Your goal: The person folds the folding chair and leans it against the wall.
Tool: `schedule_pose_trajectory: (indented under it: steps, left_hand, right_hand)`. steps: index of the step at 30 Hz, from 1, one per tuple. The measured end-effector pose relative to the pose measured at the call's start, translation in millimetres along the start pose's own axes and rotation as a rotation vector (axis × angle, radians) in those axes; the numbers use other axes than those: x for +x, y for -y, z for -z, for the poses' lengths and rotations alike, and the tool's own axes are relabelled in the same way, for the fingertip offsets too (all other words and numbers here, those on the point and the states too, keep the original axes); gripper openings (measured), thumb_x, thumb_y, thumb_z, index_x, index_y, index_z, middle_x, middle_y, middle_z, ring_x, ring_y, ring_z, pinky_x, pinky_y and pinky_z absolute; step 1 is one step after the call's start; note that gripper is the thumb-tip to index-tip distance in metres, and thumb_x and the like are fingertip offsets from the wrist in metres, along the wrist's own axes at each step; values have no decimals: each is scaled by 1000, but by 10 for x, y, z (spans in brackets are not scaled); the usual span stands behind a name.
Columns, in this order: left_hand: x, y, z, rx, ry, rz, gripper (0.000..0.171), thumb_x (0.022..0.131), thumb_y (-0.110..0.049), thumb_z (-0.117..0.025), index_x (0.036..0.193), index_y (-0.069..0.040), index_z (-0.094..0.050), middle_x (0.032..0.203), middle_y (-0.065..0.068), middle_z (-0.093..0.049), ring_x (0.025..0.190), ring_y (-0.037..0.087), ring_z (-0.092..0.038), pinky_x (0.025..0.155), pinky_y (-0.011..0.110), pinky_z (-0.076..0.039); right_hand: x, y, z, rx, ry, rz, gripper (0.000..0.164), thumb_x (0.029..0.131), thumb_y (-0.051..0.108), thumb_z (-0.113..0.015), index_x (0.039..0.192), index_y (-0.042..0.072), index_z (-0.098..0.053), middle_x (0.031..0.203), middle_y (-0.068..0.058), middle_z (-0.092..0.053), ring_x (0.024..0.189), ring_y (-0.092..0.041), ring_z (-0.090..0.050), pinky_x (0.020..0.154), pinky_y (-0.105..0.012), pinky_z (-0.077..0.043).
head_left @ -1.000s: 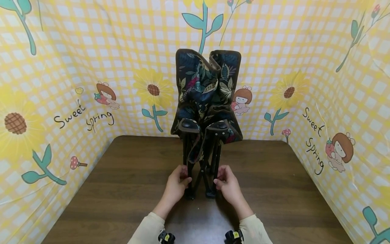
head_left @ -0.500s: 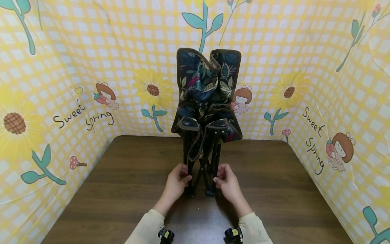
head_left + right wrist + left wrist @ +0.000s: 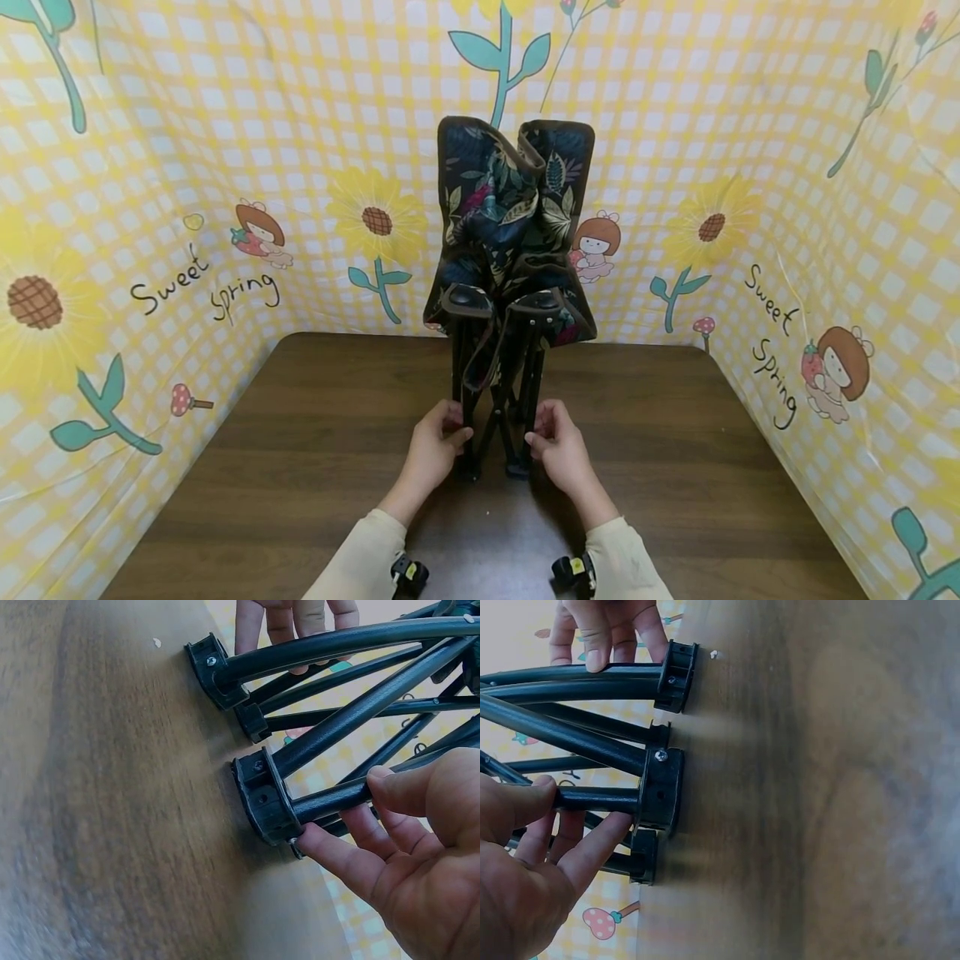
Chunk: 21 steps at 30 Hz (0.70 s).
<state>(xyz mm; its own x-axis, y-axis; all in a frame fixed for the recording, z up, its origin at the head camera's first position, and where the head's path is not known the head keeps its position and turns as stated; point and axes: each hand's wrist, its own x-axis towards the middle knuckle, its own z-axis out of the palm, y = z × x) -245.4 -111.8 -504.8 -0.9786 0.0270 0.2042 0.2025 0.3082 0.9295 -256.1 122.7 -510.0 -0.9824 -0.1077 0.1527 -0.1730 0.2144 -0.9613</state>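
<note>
A half-folded camping chair (image 3: 491, 221) stands upright mid-table, its dark seat fabric printed with leaves and flowers. Crossed black tube legs (image 3: 498, 417) carry it, ending in black plastic feet (image 3: 664, 787) close over the wood. My left hand (image 3: 429, 454) grips the left front leg low down, thumb on the near side and fingers behind. On the opposite side my right hand (image 3: 564, 450) pinches the right front leg between thumb and fingers, just above its foot (image 3: 262, 799). In the head view, the far fingers of both hands are partly hidden by the legs.
The brown wooden table (image 3: 300, 467) is enclosed at the back and sides by a yellow checked cloth (image 3: 300, 125) with sunflowers and cartoon figures. A small white speck (image 3: 714, 654) lies on the wood near the feet.
The chair has shifted slightly away from me across the table, and both hands have moved forward with it. Their hold on the legs stays the same.
</note>
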Motion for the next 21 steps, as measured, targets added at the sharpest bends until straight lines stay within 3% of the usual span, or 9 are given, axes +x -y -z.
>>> schedule_pose_trajectory:
  steps: [4,10,21]
  left_hand:
    - [17,-6,-4,6,-1,-7,24,95,3,-68,118,0,-61,112,23,-61,95,26,-65,67,30,-62]
    - [38,16,-8,14,1,-15,24,95,3,-69,117,0,-61,110,23,-60,95,26,-64,67,29,-62]
    - [82,46,-10,5,5,-28,26,94,4,-69,118,1,-61,112,24,-61,96,27,-64,68,31,-63]
  right_hand:
    - [25,-14,-4,-11,-3,5,35,93,-14,-64,120,3,-50,103,-21,-53,81,-29,-60,64,-35,-57]
    - [30,-49,-5,-27,4,37,36,93,-9,-67,119,9,-50,101,-15,-54,78,-22,-60,64,-31,-57]
    - [79,-95,10,-39,18,81,37,93,-10,-67,119,10,-49,100,-14,-53,76,-20,-60,62,-29,-57]
